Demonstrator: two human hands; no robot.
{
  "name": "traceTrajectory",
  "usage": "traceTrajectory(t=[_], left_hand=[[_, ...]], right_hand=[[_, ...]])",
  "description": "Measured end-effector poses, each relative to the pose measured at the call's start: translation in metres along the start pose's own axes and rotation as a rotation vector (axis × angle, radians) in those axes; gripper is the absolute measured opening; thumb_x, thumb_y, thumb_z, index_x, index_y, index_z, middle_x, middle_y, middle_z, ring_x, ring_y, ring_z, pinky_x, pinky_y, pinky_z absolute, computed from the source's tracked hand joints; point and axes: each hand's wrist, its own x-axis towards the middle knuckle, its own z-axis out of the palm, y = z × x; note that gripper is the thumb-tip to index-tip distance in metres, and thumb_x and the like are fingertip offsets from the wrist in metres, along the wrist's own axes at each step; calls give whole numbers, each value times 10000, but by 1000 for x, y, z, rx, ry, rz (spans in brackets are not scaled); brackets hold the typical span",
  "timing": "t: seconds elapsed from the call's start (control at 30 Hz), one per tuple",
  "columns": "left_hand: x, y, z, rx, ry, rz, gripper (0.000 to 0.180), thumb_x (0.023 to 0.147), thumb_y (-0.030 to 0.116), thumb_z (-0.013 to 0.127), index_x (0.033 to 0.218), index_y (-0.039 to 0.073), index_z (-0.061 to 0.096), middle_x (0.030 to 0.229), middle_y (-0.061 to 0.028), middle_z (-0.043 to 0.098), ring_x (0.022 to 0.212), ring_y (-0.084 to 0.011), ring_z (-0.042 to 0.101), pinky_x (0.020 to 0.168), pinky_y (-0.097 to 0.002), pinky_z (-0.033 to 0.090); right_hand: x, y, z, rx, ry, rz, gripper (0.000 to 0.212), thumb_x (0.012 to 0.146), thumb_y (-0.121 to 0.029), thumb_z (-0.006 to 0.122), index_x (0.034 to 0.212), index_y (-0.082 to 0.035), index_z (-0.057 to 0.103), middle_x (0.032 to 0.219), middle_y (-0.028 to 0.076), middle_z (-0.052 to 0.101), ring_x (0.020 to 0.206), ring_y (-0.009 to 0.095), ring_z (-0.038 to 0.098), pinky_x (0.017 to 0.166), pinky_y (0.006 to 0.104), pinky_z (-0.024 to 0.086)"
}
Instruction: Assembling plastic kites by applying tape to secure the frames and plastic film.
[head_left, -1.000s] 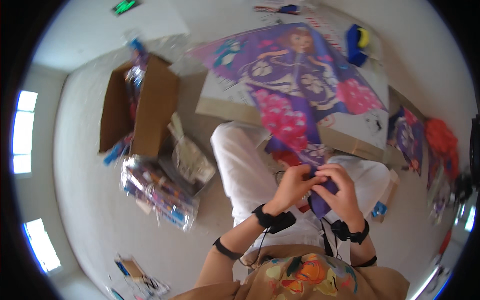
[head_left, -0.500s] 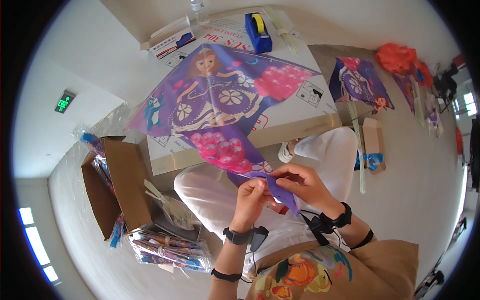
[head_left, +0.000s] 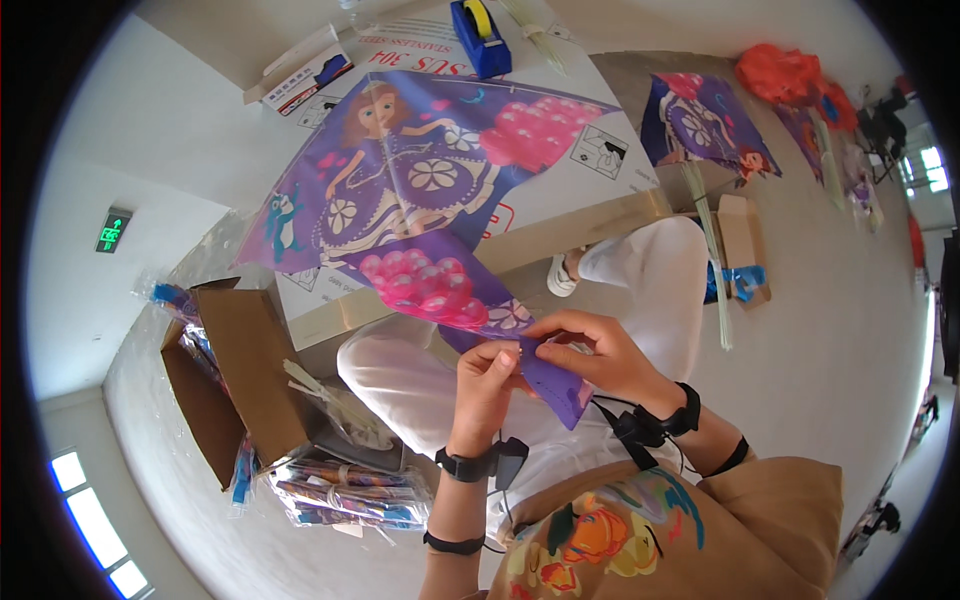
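Note:
A purple kite (head_left: 400,215) printed with a princess and pink balloons lies spread on a large flat box in front of me. Its lower purple panel (head_left: 424,287) runs over the box's near edge to my lap. There both hands pinch its end, whose pointed tip (head_left: 564,392) hangs below the fingers. My left hand (head_left: 484,390) grips the panel's left edge between thumb and fingers; a tiny pale spot by the thumb is too small to name. My right hand (head_left: 598,352) holds the upper right side, thumb on top and fingers bent.
On the flat box (head_left: 530,238) stand a blue tape dispenser (head_left: 481,38), a small carton (head_left: 305,75) and thin pale sticks (head_left: 540,38). Left are an open cardboard box (head_left: 250,375) and bagged rolls (head_left: 350,495). Another kite (head_left: 700,125) and a stick bundle (head_left: 708,255) lie right.
The view has shifted, so the kite sits further left and higher. The panel's tip between my hands has turned flatter, with more of it showing. Both hands keep hold.

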Motion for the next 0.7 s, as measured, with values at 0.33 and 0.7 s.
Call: traceTrajectory(t=[0.33,0.7], left_hand=[[1,3,3,19,36,-22,254,860,222,694,968,-1,642,876,-53,656,771,-133,626,697,-270,528],[1,8,23,99,78,-114,116,929,95,549,954,2,614,847,-68,650,718,-135,644,552,-265,560]], right_hand=[[0,4,-1,-60,-15,-83,299,905,-147,601,1161,7,603,1041,75,635,918,157,599,822,280,472],[-3,8,-8,-93,147,-131,146,865,-94,631,943,13,568,909,89,614,817,169,599,756,291,481]])
